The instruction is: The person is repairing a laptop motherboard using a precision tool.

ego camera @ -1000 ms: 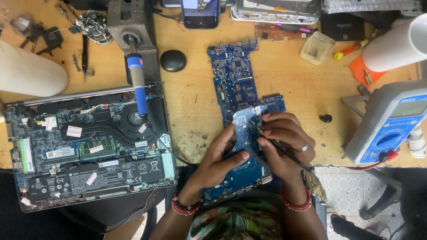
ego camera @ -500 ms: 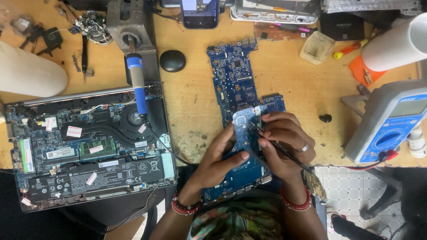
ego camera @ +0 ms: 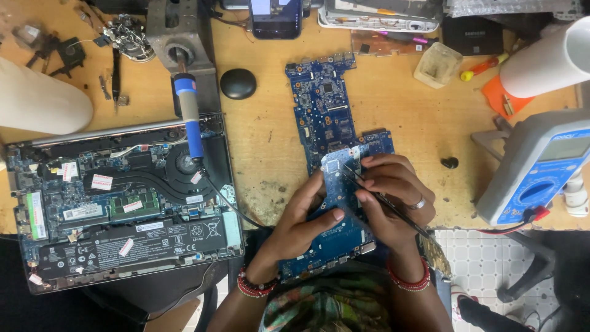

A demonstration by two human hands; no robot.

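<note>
While the blue circuit board point(ego camera: 326, 117) is being steadied under the left hand point(ego camera: 301, 221), fingers pressed flat, a thin dark tool point(ego camera: 384, 203) is being pinched in the right hand point(ego camera: 393, 190). Its tip is best being guided lightly. The board is lying beneath both hands on the wooden bench point(ego camera: 270, 160).

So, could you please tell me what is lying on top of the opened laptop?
A blue-handled soldering iron rests across the opened laptop, near its fan, with its cable trailing off. White stickers dot the internals. Whatever sits directly beneath the iron is covered.
</note>
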